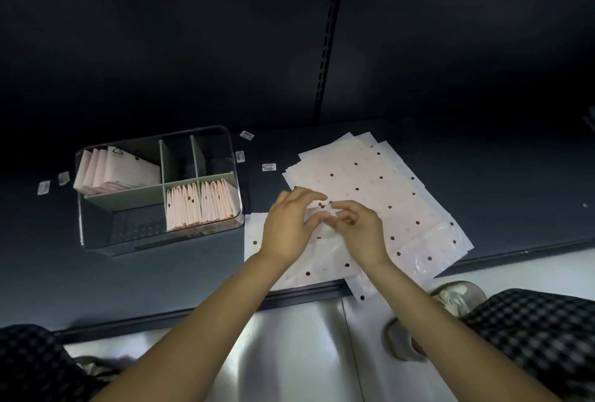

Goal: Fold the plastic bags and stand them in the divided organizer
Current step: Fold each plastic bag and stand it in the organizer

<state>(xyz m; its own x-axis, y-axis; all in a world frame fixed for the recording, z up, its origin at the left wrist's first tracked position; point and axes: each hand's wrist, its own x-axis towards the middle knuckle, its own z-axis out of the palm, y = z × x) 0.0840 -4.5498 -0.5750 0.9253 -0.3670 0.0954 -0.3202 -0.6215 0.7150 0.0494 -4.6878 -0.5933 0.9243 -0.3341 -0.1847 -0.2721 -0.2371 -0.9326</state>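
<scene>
The divided organizer (pixel 96 157) sits at left on the worktop (pixel 64 256), folded bags (pixel 199 205) standing inside. Left hand (pixel 286 224) and right hand (pixel 360 228), fingers curled, pinch a plastic bag (pixel 322 260); flat bags (pixel 386 182) lie beyond.

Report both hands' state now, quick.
Left hand: fingers curled at the polka-dot bag; whether it grips cannot be told.
Right hand: fingertips curled at the same bag; grip cannot be told.
</scene>
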